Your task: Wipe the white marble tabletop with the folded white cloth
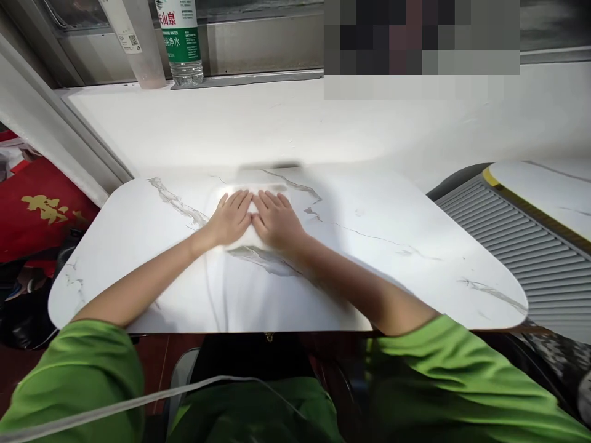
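Side by side, my left hand (230, 218) and my right hand (277, 221) lie palm down near the middle of the marbled white table (392, 246). Their fingers are stretched out and point away from me, and the thumbs nearly meet. Under both palms is a flat white piece (253, 240), like a folded cloth or paper; glare and the hands hide most of it, so I cannot tell its exact kind. Neither hand grips anything.
A green-labelled water bottle (184, 46) and a clear plastic container (138, 46) stand on the window ledge behind the table. At the left hangs a red bag (41, 209). A grey ribbed panel (498, 240) and another tabletop (554, 191) are at the right. A pale cable (138, 400) crosses my lap.
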Tool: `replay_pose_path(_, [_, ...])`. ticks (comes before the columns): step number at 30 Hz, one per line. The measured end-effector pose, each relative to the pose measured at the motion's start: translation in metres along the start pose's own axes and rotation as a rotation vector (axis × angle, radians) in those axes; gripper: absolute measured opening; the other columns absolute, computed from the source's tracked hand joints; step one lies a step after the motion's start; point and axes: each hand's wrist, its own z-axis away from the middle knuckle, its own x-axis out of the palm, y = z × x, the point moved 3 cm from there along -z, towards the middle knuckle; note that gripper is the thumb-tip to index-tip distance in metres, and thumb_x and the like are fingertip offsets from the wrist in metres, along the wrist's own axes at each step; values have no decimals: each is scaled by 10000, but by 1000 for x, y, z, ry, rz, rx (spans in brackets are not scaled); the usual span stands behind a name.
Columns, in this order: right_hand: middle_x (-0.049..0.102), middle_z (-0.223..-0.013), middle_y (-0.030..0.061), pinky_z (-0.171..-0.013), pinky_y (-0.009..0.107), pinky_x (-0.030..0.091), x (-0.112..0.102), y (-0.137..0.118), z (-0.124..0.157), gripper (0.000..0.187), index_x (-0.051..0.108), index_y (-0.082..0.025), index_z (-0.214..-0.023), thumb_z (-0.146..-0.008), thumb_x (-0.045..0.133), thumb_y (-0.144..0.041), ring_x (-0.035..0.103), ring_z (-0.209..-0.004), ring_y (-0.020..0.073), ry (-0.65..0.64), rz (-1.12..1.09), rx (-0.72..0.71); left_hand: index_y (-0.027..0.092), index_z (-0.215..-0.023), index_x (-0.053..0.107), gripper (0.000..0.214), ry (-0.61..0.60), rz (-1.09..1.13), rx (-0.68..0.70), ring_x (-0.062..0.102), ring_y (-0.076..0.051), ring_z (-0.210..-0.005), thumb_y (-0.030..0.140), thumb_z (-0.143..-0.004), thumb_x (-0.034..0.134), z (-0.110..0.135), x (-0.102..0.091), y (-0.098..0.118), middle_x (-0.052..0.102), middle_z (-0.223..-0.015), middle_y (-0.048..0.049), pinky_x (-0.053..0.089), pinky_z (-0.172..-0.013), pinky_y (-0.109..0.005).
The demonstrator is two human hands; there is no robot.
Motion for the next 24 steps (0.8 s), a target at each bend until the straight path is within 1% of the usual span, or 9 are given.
replay_pose_path(4, [460, -1494, 231, -1169, 543, 283, -13, -51, 68, 573, 479, 3, -1427, -957, 322, -286, 408, -1397, 358, 9, 26, -51, 37, -1488, 369, 557, 43, -26, 48, 294, -284, -1483, 271, -997, 249, 84, -11, 35, 378, -1563, -183, 192, -1227, -491])
replay_pose_path(7, [476, -1485, 224, -1182, 526, 285, -22, -80, 104, 571, 499, -1, -1419, -966, 327, -302, 401, -1405, 353, 25, 19, -145, 16, -1478, 389, 565, 89, -33, 27, 281, -285, -1488, 264, -996, 230, 134, -17, 55, 395, -1551, -193, 172, -1241, -484])
replay_pose_path(9, [482, -1478, 230, -1186, 516, 281, -25, -91, 114, 568, 506, 10, -1411, -962, 339, -296, 399, -1407, 355, 29, 6, -195, 7, -1476, 392, 567, 92, -22, 20, 270, -289, -1493, 257, -993, 231, 151, -19, 59, 393, -1551, -197, 170, -1242, -489])
replay_pose_path(11, [483, -1474, 238, -1186, 516, 276, -22, -94, 110, 574, 503, 27, -1406, -956, 345, -292, 401, -1403, 361, 21, -5, -230, 8, -1477, 389, 568, 72, -6, -6, 260, -297, -1496, 257, -987, 245, 153, -20, 53, 387, -1554, -196, 179, -1237, -504])
replay_pose_path(13, [482, -1476, 236, -1181, 516, 272, -14, -91, 91, 577, 497, 32, -1407, -954, 341, -288, 409, -1395, 363, 10, -11, -239, 14, -1475, 390, 570, 33, 6, -54, 251, -303, -1498, 267, -980, 263, 140, -20, 39, 378, -1560, -191, 190, -1230, -516])
replay_pose_path(15, [478, -1481, 230, -1174, 515, 269, -3, -82, 62, 572, 490, 31, -1411, -954, 335, -277, 418, -1386, 360, 5, -13, -218, 20, -1475, 384, 569, -16, 14, -104, 240, -295, -1502, 268, -976, 271, 115, -19, 17, 359, -1572, -182, 187, -1228, -511])
replay_pose_path(18, [469, -1490, 226, -1165, 504, 252, 16, -64, 4, 560, 471, 28, -1421, -957, 327, -252, 415, -1385, 348, -5, -14, -180, 46, -1500, 341, 564, -47, 21, -175, 232, -258, -1508, 235, -973, 268, 66, -17, -22, 325, -1596, -151, 156, -1237, -478])
replay_pose_path(20, [477, -1483, 227, -1152, 488, 257, 28, -51, -37, 551, 462, 28, -1420, -956, 319, -231, 417, -1378, 339, -15, -14, -169, 92, -1510, 332, 559, -42, 25, -209, 241, -240, -1506, 221, -969, 268, 31, -15, -49, 319, -1604, -121, 159, -1234, -470])
replay_pose_path(24, [481, -1475, 232, -1129, 489, 262, 45, -31, -103, 530, 458, 14, -1412, -955, 296, -200, 424, -1358, 330, -5, -18, -107, 102, -1495, 363, 561, -20, 33, -211, 280, -232, -1489, 212, -948, 300, -28, -11, -96, 351, -1590, -121, 195, -1221, -449])
